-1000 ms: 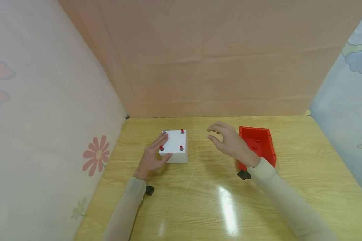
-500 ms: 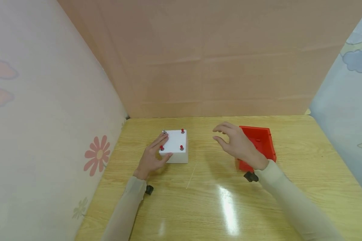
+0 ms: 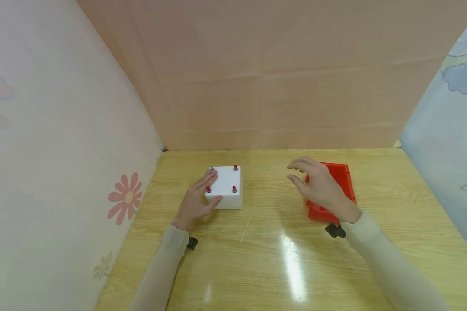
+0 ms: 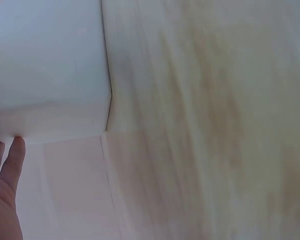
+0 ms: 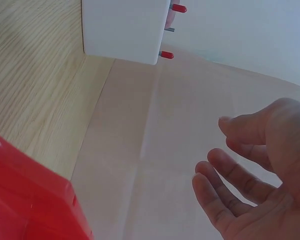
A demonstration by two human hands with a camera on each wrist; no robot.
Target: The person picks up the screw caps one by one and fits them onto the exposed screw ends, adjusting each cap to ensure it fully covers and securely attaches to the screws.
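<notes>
A white box (image 3: 225,181) sits on the wooden table, with small toggle switches at its top corners. Three have red caps, and the far left one shows bare metal. My left hand (image 3: 194,201) lies against the box's left side, straight fingers on the top and thumb at the front edge. In the left wrist view its fingertips (image 4: 19,145) touch the box wall. Raised over the left part of a red open bin (image 3: 344,181), my right hand (image 3: 319,185) holds nothing, its fingers loosely bent and apart from the thumb. It hides part of the bin.
The wooden table (image 3: 264,268) runs back to a brown paper-like wall (image 3: 257,86). A flower-patterned wall (image 3: 62,172) stands along the left, and another patterned one (image 3: 447,142) along the right. Each wrist carries a small black camera.
My right hand has moved to the right, from the gap between box and bin to over the bin's left part. My left hand and the white box have stayed in place.
</notes>
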